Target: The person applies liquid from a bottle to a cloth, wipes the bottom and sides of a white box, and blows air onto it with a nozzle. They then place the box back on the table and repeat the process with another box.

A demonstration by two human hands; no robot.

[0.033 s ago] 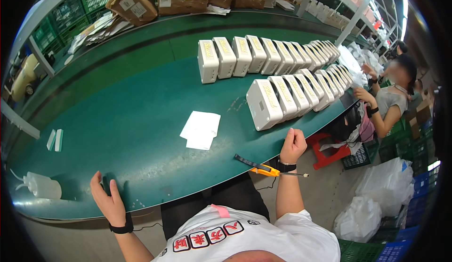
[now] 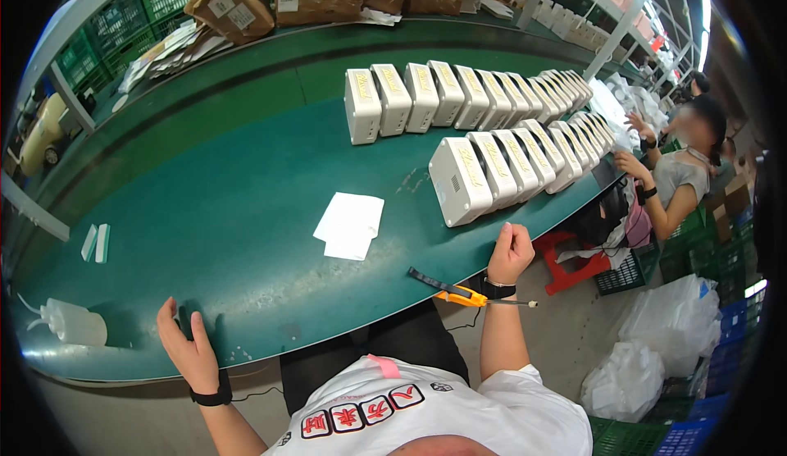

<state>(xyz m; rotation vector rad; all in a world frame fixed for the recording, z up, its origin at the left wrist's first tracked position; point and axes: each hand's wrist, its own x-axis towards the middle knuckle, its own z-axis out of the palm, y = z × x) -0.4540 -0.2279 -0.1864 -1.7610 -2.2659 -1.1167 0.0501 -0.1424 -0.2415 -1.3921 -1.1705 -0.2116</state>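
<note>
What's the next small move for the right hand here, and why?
Probably reach forward and take the nearest white box. The right hand rests loosely closed and empty at the belt's near edge, just short of that box, which heads the front row. The left hand lies flat on the green belt, far from both rows.

Left hand (image 2: 187, 349) rests flat on the near edge of the green bench (image 2: 213, 177), fingers (image 2: 168, 312) spread, a squeeze bottle (image 2: 70, 322) off to its side. Right hand (image 2: 510, 253) sits curled at the edge just beside the nearest white box (image 2: 459, 181), an orange-handled tool (image 2: 459, 294) by its wrist. White paper sheets (image 2: 350, 225) lie between the hands.
</note>
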